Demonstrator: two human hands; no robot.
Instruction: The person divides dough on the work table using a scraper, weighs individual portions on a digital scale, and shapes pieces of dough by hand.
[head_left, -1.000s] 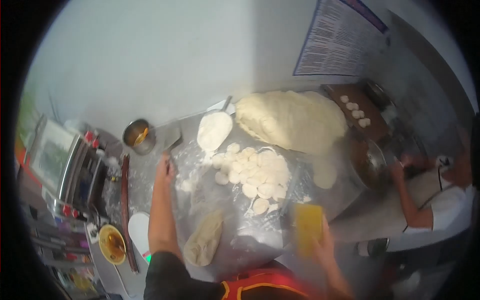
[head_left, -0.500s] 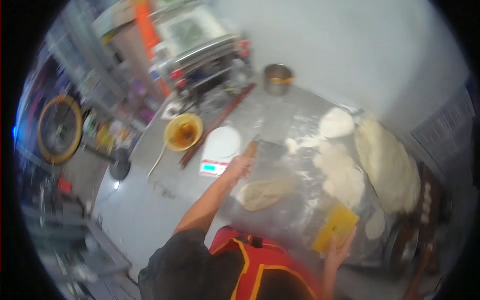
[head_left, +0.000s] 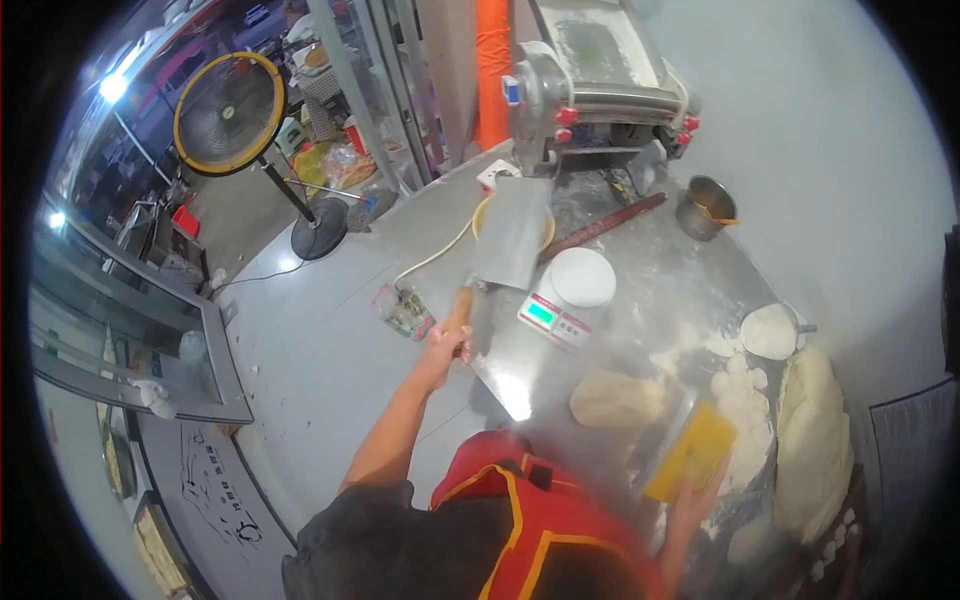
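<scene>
My left hand (head_left: pixel 447 345) is wrapped round the wooden handle of a cleaver (head_left: pixel 512 235). The broad metal blade points away from me and hides most of a yellow bowl (head_left: pixel 549 232). At the lower right, my right hand (head_left: pixel 695 500) grips a yellow dough scraper (head_left: pixel 695 455), its edge close to the tabletop. An oblong lump of dough (head_left: pixel 618 398) lies between my hands, left of the scraper. Right of the scraper are a strip of white flour or dough pieces (head_left: pixel 742 420) and a large mass of dough (head_left: pixel 812 440).
A digital kitchen scale (head_left: pixel 560 310) stands on the floury metal table (head_left: pixel 540 365). Behind it lie a dark red rod (head_left: pixel 605 225), a metal pot (head_left: pixel 706 208) and a roller machine (head_left: pixel 610 100). A standing fan (head_left: pixel 228 115) is at the far left.
My view has swung left, bringing the fan and glass door further in. The cleaver has moved left, from above the table beside the dough to over the bowl. My right hand keeps the scraper.
</scene>
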